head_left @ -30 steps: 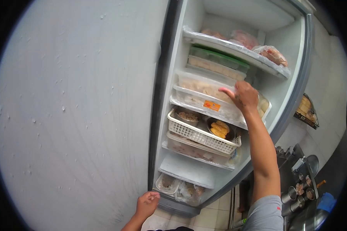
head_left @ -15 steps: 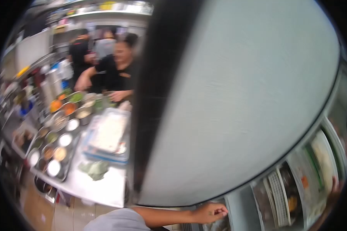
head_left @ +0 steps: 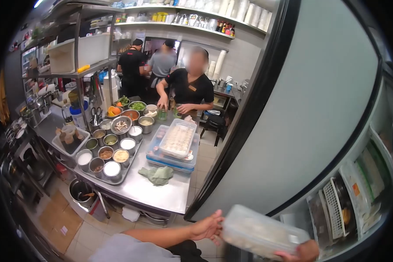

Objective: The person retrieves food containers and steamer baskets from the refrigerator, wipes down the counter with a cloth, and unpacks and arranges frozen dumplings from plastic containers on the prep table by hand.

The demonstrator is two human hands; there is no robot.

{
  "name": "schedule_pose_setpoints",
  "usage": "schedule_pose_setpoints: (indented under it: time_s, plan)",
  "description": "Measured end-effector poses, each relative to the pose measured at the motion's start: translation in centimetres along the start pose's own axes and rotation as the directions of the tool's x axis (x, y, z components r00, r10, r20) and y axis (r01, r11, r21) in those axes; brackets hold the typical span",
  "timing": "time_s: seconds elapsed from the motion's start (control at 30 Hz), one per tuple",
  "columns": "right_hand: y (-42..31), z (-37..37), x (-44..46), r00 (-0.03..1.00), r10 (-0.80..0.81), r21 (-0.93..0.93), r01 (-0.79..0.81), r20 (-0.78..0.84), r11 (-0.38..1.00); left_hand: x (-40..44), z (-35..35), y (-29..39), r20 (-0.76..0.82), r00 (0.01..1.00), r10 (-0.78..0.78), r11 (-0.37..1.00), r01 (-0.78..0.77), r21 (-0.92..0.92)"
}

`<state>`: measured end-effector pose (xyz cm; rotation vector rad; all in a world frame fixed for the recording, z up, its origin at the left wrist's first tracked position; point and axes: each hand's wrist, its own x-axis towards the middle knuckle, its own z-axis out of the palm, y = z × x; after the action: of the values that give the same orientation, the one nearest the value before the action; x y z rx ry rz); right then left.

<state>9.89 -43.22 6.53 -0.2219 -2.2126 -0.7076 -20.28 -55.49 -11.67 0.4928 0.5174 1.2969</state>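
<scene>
A clear plastic container with a lid and pale contents is up in the air in front of the open fridge, its far details blurred. The right hand grips it at the right end, fingers closed on the edge beside a small white label. The left hand is open and empty, fingers spread and slightly curled, right at the container's other end; whether they touch it, I cannot tell.

Beside the hands stands the open fridge door. Inside the fridge, a white basket sits among tubs. Beyond the door is a steel desk, where a similar container lies on larger, blue-edged boxes, near a crumpled green cloth. Left of these, a tray carries metal pots of ingredients. A co-worker in black stands at the desk's far side, both hands over small jars; two more people are behind.
</scene>
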Motion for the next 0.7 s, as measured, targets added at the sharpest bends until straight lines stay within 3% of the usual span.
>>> schedule_pose_setpoints:
  time_s: [0.03,0.07,0.13,0.23,0.3,0.33,0.4,0.47,0.53,0.57,0.63,0.67,0.7]
  plan:
    - [-2.5,1.2,-0.8,0.997,0.061,0.078,-0.065,0.053,0.995,-3.0,1.5,0.8,-0.054,0.998,-0.039,0.994,0.045,0.099]
    - [-5.0,2.3,-1.9,0.987,0.116,0.157,-0.133,0.114,0.979,-4.7,-1.1,0.0,-0.06,0.995,-0.084,0.996,0.085,0.02]
    - [-9.7,4.7,-2.7,0.976,0.128,0.268,-0.173,0.176,0.948,-8.8,-2.7,0.1,-0.299,0.954,0.007,0.998,-0.026,-0.06]
    - [-15.6,9.5,-3.3,0.984,0.077,0.379,-0.134,0.162,0.916,-15.3,-6.6,-0.7,-0.403,0.914,0.037,0.981,-0.111,-0.161]
    - [-19.1,13.1,-4.1,0.985,0.135,0.535,-0.169,0.102,0.828,-18.7,-8.6,-1.1,-0.495,0.847,0.195,0.943,-0.3,-0.142]
    - [-20.4,14.2,-4.0,0.986,0.136,0.538,-0.168,0.099,0.826,-20.0,-8.5,-0.8,-0.497,0.845,0.198,0.943,-0.303,-0.139]
    - [-22.7,16.0,-3.3,0.985,0.101,0.663,-0.169,0.14,0.73,-22.8,-7.3,-0.1,-0.632,0.675,0.38,0.909,-0.4,0.119]
    - [-23.3,17.8,-1.4,0.972,0.05,0.733,-0.207,0.231,0.648,-24.8,-8.0,0.3,-0.6,0.685,0.413,0.888,-0.449,0.099]
    - [-23.9,20.9,1.1,0.977,0.014,0.8,-0.183,0.213,0.572,-26.3,-9.5,0.3,-0.592,0.562,0.578,0.781,-0.592,0.201]
    - [-24.5,22.2,3.1,0.975,0.016,0.743,-0.178,0.22,0.645,-26.7,-10.2,0.4,-0.596,0.559,0.576,0.783,-0.587,0.206]
    - [-25.7,24.9,8.3,0.972,-0.024,0.609,-0.126,0.232,0.783,-27.2,-11.8,0.9,-0.624,0.423,0.657,0.715,-0.611,0.34]
    - [-26.1,26.4,11.1,0.967,-0.069,0.531,-0.073,0.243,0.844,-27.4,-12.5,1.4,-0.632,0.424,0.649,0.723,-0.602,0.338]
    - [-26.4,28.0,13.6,0.934,-0.098,0.445,-0.069,0.343,0.893,-27.6,-13.1,1.7,-0.661,0.362,0.658,0.714,-0.58,0.393]
